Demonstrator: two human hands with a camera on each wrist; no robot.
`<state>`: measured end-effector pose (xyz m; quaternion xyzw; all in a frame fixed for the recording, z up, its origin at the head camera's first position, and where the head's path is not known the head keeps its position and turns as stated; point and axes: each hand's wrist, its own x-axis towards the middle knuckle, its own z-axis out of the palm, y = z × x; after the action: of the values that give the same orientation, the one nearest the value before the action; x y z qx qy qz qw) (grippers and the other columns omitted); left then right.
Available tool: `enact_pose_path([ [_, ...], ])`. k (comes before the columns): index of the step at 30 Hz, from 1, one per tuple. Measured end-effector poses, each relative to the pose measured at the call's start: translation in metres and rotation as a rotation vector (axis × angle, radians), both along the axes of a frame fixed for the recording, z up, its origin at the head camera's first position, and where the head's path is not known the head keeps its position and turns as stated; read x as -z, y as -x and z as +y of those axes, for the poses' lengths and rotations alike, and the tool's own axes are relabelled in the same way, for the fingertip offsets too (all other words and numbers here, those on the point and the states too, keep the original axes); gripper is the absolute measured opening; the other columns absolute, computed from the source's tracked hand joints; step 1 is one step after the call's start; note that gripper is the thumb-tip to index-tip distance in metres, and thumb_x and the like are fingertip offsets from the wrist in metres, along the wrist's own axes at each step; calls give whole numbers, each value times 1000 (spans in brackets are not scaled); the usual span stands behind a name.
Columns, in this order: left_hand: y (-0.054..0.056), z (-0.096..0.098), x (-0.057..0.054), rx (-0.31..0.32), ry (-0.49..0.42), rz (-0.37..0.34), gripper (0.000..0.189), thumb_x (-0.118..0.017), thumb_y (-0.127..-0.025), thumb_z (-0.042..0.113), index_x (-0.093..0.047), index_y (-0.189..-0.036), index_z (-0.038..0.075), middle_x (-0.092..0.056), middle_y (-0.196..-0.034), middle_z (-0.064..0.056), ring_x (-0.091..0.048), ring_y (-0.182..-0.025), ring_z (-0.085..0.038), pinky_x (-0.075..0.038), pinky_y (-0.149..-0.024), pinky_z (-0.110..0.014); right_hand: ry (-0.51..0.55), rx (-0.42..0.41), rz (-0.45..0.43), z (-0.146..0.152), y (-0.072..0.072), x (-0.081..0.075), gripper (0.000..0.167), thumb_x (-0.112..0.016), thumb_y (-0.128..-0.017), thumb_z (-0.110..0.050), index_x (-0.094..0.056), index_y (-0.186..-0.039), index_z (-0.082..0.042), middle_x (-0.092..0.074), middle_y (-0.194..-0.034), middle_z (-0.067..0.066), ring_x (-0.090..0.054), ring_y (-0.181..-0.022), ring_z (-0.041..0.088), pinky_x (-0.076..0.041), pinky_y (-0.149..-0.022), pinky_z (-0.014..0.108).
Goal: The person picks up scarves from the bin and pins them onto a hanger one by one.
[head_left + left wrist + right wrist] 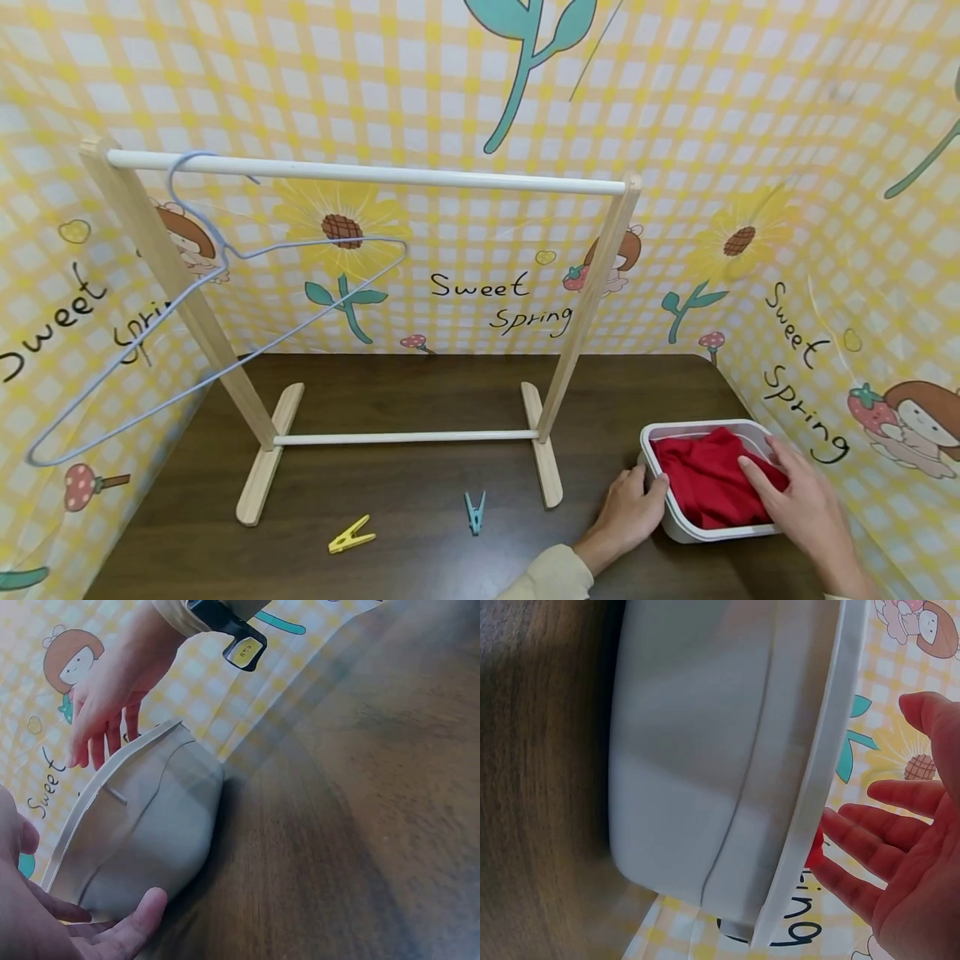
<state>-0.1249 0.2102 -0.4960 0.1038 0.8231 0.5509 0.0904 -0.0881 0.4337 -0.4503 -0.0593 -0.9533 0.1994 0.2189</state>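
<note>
A white plastic tub (pixel 678 525) stands on the right of the table with a folded red cloth (pixel 712 479) inside it. My left hand (pixel 626 512) holds the tub's left side, thumb at the rim and fingers along the outer wall. In the left wrist view the left hand (pixel 67 922) is at the near end of the tub (pixel 157 825). My right hand (pixel 806 500) is over the tub's right side, its fingers reaching across the rim to the red cloth. The right wrist view shows those fingers spread and loosely straight, with a bit of red beside the fingertips.
A wooden rack (pixel 581 317) with white bars stands at the middle and left. A light blue hanger (pixel 322 242) hangs from its top bar at the left. A yellow clothespin (pixel 351 536) and a teal clothespin (pixel 474 514) lie in front. Patterned cloth walls enclose the table.
</note>
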Motion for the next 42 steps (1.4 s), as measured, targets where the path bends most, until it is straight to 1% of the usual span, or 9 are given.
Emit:
enact_pose_path([
  [2,1,1,-1,-6,-4,-12,49,-53,-99,44,-67,-129,7,-67,-112,-5,-65,-109,-22,-54,-93,-35,-1,5,-7,1,0,0,60,-69,-96,-33,-54,-138,7,-57,-129,34,-52,-119,53,-40,-93,67],
  [9,1,4,1,-6,70,23,52,-52,-100,46,-66,-131,6,-65,-118,-7,-64,-111,-25,-53,-96,-36,-25,16,-32,3,0,1,60,-69,-96,-33,-54,-137,7,-55,-132,37,-50,-120,55,-40,-94,68],
  [16,1,6,4,1,50,-7,50,-53,-100,46,-68,-124,5,-65,-116,-7,-64,-110,-24,-53,-96,-36,-35,5,-30,3,-1,6,60,-70,-96,-32,-54,-137,8,-58,-125,36,-53,-116,54,-42,-91,66],
  [23,7,7,0,14,-52,-13,33,-58,-98,34,-69,-95,3,-66,-103,-11,-63,-99,-21,-53,-87,-33,-12,18,-57,5,-1,5,61,-68,-97,-34,-53,-140,7,-57,-127,35,-52,-117,53,-41,-92,66],
  [27,9,6,-4,20,-78,-19,28,-60,-97,30,-67,-88,5,-66,-96,-10,-63,-93,-20,-53,-82,-32,-12,29,-73,6,-1,2,62,-66,-98,-36,-52,-141,6,-59,-123,32,-54,-114,51,-42,-89,65],
  [31,10,5,-7,16,-122,-16,23,-62,-96,25,-66,-81,8,-65,-86,-5,-61,-84,-12,-52,-75,-27,-9,31,-66,5,-3,2,61,-66,-98,-36,-53,-139,6,-60,-121,30,-55,-112,50,-43,-88,64],
  [35,11,5,-10,15,-150,-36,20,-63,-95,21,-66,-79,10,-61,-79,2,-55,-78,-6,-49,-70,-22,-1,33,-79,7,-2,2,63,-65,-98,-38,-52,-141,7,-59,-123,31,-54,-114,51,-42,-89,66],
  [38,11,6,-11,16,-152,-66,19,-63,-95,22,-67,-81,11,-59,-77,3,-53,-76,-5,-48,-69,-22,5,31,-89,8,0,1,64,-64,-99,-39,-50,-142,6,-58,-123,31,-52,-114,51,-41,-89,66],
  [42,13,7,-10,12,-169,-72,18,-64,-95,21,-66,-80,11,-58,-72,4,-51,-73,-4,-47,-67,-21,-1,23,-99,9,5,-2,62,-65,-99,-38,-51,-141,6,-59,-120,31,-54,-112,49,-42,-89,67],
])
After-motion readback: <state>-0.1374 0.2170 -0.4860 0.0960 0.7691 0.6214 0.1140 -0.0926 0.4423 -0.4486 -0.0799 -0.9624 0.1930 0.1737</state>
